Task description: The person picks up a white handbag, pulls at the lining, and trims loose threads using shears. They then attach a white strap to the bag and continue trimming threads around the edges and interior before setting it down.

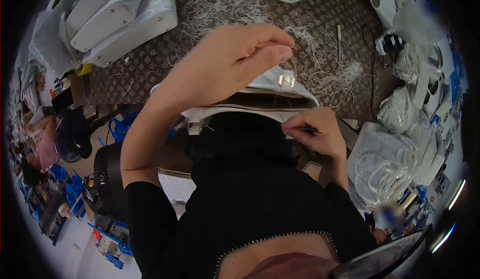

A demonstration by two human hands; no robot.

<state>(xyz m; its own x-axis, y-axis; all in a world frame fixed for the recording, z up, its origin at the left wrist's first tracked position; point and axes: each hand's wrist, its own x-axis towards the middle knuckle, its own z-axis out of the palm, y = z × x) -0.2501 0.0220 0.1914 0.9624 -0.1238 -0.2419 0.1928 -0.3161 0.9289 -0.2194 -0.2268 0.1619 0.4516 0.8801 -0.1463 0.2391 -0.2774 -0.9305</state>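
A white bag (305,93) lies at the table's near edge against the person's body, its dark opening facing up and a shiny metal clasp (286,79) on its far side. My left hand (250,54) is raised over the bag's left and middle part, fingertips pressed together near the clasp; whatever they hold is too small to name. At the right end of the bag's near rim, my right hand (317,131) has its fingers closed in a pinch, and what is between them cannot be made out. A loose thread end shows on the near rim.
Tangled thread clippings (225,9) lie on the brown patterned table (135,81). Pale bags (125,24) stand at the back left. A thin tool (339,43) lies at the back right. Plastic-wrapped white straps (382,169) and other bags are piled on the right.
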